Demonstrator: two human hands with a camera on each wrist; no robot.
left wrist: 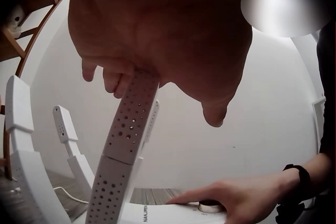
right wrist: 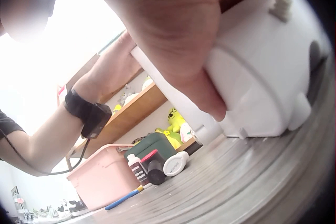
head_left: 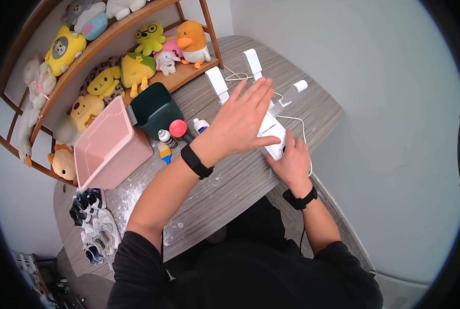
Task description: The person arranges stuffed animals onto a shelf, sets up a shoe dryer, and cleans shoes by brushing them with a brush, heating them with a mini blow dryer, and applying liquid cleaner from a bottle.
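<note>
A white shoe dryer [head_left: 271, 129] stands on the wood-grain table, its several arms raised and a knob [left wrist: 210, 206] at the near end of its base. My left hand [head_left: 242, 123] is held flat over the dryer, fingers straight and thumb spread. In the left wrist view, the top of one perforated arm [left wrist: 123, 129] meets the underside of that palm. Around the near end of the base, my right hand [head_left: 293, 160] grips the dryer, thumb on one side and fingers on the other. The right thumb [right wrist: 207, 100] presses low against the white casing.
A pink basin [head_left: 114, 170] and a dark green bin [head_left: 160, 110] stand left of the hands. Nearby are a white bottle [head_left: 200, 125], a dark-labelled bottle [head_left: 167, 139] and a brush [head_left: 165, 153]. Shoes [head_left: 101, 232] sit at the left edge; a shelf [head_left: 103, 38] holds plush toys. A white cord [head_left: 303, 131] runs beside the dryer.
</note>
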